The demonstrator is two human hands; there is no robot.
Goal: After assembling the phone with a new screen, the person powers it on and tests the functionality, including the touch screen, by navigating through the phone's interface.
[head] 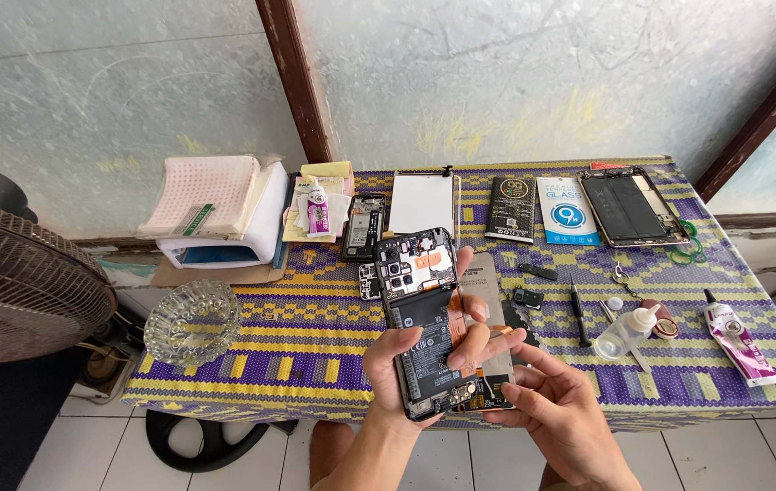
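An opened black smartphone (422, 305), back cover off, shows its battery and circuit board. My left hand (401, 368) grips it from below, fingers wrapped over the battery. My right hand (556, 400) touches the phone's lower right corner with fingertips near the bottom board. The phone is held tilted above the near edge of the table, over a purple and yellow patterned cloth (297, 336).
On the table lie another opened phone (365, 225), a white panel (421, 203), a black packet (510, 207), a blue and white packet (568, 211), an opened tablet (629, 205), a glass ashtray (192, 320), glue tubes (740, 344), a small bottle (626, 332) and tools. A fan (15, 282) stands at left.
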